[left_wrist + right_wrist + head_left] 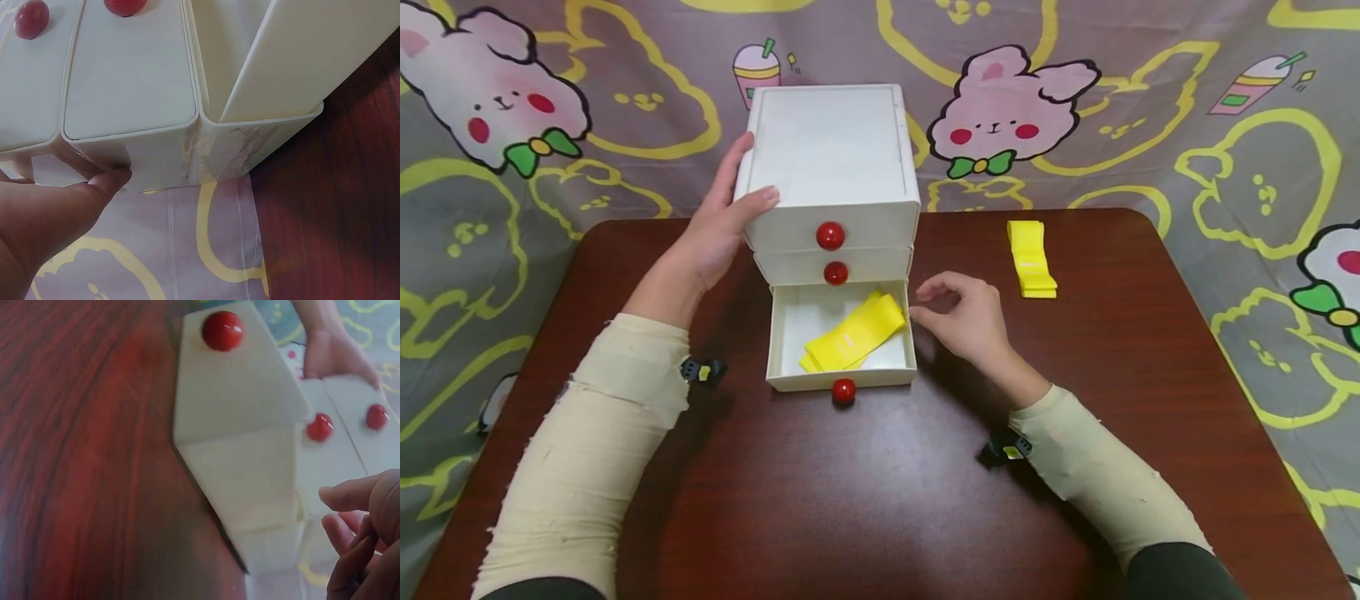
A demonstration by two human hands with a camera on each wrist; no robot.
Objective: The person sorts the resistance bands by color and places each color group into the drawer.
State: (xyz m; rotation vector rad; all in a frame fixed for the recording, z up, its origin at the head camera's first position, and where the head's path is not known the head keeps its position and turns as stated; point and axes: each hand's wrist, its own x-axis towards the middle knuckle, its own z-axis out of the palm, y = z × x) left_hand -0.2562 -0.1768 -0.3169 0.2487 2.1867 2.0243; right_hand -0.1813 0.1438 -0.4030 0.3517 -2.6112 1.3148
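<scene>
A white three-drawer box with red round knobs stands at the back of the table. Its bottom drawer is pulled out, and a folded flat yellow band with small pale print lies slanted inside. My left hand rests against the box's upper left side, fingers extended and thumb near the front corner; the left wrist view has the thumb at the side wall. Just beside the open drawer's right wall is my right hand, fingers loosely bent, nothing held. The right wrist view has its fingertips near the box front.
Another folded yellow band lies on the dark red-brown table, right of the box. The upper two drawers are closed. A patterned cloth with cartoon rabbits hangs behind and around the table.
</scene>
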